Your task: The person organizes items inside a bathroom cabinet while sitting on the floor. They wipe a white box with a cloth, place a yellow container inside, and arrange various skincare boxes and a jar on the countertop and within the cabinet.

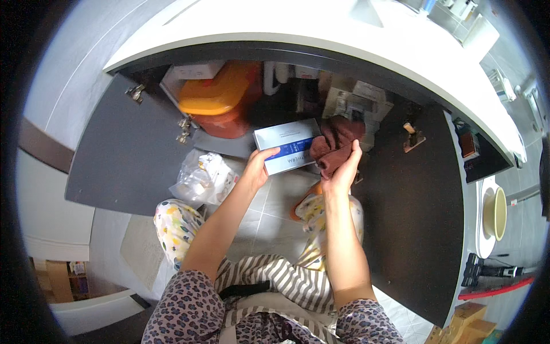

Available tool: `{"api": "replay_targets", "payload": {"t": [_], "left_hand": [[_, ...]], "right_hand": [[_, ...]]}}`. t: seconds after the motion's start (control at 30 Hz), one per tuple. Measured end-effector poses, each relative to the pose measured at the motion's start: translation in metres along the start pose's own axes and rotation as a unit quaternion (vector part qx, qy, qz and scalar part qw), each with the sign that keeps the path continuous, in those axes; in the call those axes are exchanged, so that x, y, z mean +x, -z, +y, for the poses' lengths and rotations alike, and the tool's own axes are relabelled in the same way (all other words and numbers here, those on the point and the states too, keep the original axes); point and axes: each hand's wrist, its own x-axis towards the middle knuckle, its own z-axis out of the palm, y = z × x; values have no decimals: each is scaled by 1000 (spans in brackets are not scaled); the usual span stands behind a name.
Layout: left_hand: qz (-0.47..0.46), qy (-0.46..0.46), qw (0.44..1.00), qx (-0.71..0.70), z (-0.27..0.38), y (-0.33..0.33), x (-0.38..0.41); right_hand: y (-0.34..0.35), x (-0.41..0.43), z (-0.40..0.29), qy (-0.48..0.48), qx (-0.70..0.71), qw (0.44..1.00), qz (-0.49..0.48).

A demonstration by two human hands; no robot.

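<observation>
My left hand point(256, 168) grips the left end of a flat white box point(283, 129) with a blue band and printed writing, its thumb lying on the top face. In my right hand point(342, 172) is a bunched dark brown cloth point(337, 144), which touches and partly covers the box's right end. Both hands are held in front of an open under-sink cabinet. Just beyond the box, inside the cabinet, stands a reddish-brown bin point(223, 124) with an orange lid point(210, 96). The fingers beneath the box and behind the cloth are hidden.
Open cabinet doors flank me, the left door point(124, 150) and the right door point(408, 223). A white countertop point(275, 21) overhangs the cabinet. Stacked boxes point(369, 96) fill its right side. A plastic bag point(204, 178) lies by my left knee. A pale yellow basin point(498, 213) stands far right.
</observation>
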Motion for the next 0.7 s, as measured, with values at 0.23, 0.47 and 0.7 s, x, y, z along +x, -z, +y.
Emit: {"api": "replay_targets", "payload": {"t": [0.23,0.47,0.7], "left_hand": [[21,-226,973,-26,29,8,-110],[-20,-329,939,96,63,-2,-230],[43,-554,831,21,185,-46,-270]], "right_hand": [[-23,-72,88,453,-590,545,-386],[-32,-84,67,650,-467,485,-352],[-35,-80,23,482,-363,792,-91]]}}
